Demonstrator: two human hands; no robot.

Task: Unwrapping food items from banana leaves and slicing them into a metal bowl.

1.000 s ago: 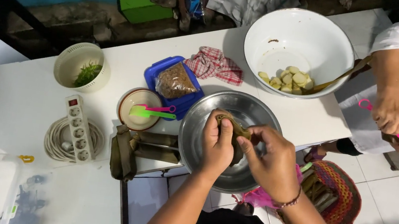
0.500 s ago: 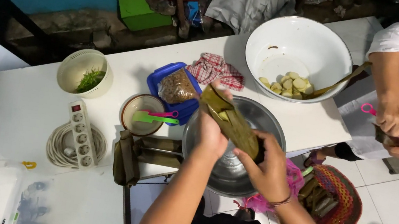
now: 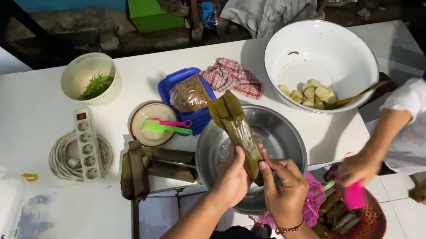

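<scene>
The white surface carries everything, running from the near left to the far right, with a blue wall and clutter beyond its far edge and pale floor tiles to the right. On it, at the far right, stands a big white bowl with pale pieces and a spoon inside. Nearer sits a round steel basin, and over it both hands work on a long leaf parcel, which slants from its upper end at the far left down toward the near right.

The left hand closes around the parcel's lower end, fingers curled against the leaf. The right hand pinches the same end from the right side, thumb and fingertips pressed on the fold. To do this well, I judge that the fold should be held tight and flat, the parcel kept over the basin so anything that slips falls in, and the leaf not torn along its grain.

Left of the basin lie dark folded leaves, a coiled power strip, and a cream strainer bowl with green herbs. A blue tray holds a brownish packet, a checked cloth lies beside it, and a small dish bears green and pink spoons.

At the right, another person's hand holds something pink above a woven basket on the floor.
</scene>
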